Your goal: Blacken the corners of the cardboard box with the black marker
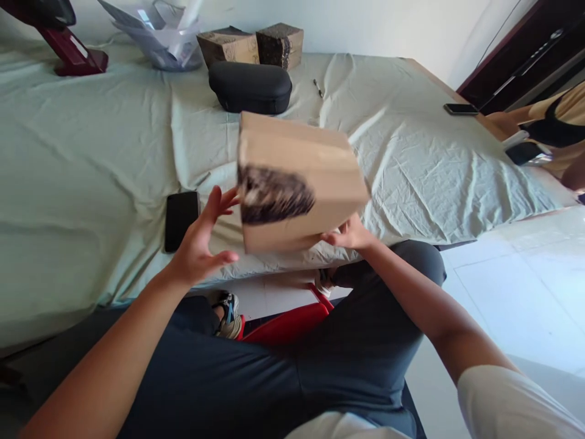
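Observation:
A cardboard box [301, 164], slightly blurred, is held tilted over the front part of the cloth-covered table. A dark patch, perhaps printing or tape, marks its near side. My right hand [347, 235] grips the box from below at its right end; some of the fingers are hidden under it. At the box's left end my left hand [205, 241] is open, thumb and fingers spread, its fingertips close to the edge; whether they touch it I cannot tell. Just left of that hand lies a flat black object [181, 221], like a phone or wallet.
A black hard case [250, 88] sits behind the box, with two more cardboard boxes [280, 46] by the wall. A pen [318, 89], a plastic basket [169, 46] and a dark red stand [75, 55] are further back. At right, another person [560, 119] holds a phone.

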`<state>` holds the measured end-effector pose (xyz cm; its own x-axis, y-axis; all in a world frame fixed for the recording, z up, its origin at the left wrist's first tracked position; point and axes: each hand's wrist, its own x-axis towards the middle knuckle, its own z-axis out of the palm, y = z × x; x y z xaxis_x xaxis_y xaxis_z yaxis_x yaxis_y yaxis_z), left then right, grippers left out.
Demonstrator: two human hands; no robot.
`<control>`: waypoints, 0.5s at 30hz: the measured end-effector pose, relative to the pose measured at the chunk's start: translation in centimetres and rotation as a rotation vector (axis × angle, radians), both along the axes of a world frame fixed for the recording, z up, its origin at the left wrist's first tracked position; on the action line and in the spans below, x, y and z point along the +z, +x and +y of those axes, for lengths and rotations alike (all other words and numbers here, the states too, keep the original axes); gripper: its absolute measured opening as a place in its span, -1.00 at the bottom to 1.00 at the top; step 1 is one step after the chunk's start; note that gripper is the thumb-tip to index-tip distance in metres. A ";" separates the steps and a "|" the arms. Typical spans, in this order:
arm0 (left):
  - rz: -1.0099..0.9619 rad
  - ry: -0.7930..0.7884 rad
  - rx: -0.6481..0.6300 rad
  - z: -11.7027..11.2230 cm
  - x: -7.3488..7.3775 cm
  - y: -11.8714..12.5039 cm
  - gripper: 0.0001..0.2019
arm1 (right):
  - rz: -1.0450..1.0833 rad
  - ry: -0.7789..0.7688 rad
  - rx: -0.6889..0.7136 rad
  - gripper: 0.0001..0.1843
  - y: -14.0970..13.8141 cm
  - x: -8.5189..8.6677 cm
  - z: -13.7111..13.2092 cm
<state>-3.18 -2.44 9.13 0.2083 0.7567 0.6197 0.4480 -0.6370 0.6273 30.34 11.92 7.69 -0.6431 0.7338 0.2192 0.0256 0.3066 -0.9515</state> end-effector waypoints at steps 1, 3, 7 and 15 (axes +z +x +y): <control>-0.129 -0.099 -0.052 0.0 -0.2 0.1 0.10 | -0.054 0.187 -0.003 0.37 0.4 0.1 0.4; -0.329 -0.248 -0.132 -0.1 -0.5 0.5 0.11 | -0.115 0.503 0.001 0.51 0.9 0.1 1.3; -0.453 -0.313 -0.131 -0.7 -0.5 1.4 -0.16 | -0.126 0.791 0.023 0.53 1.2 -0.6 1.9; -0.424 -0.345 0.098 -1.1 0.6 3.2 -0.25 | -0.279 0.762 -0.053 0.52 1.3 -1.0 1.4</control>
<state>0.05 -3.50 9.71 -0.0867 0.9341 0.3464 0.1576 -0.3305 0.9306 31.62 13.33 6.73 -0.7166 0.4782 0.5078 0.2632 0.8596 -0.4380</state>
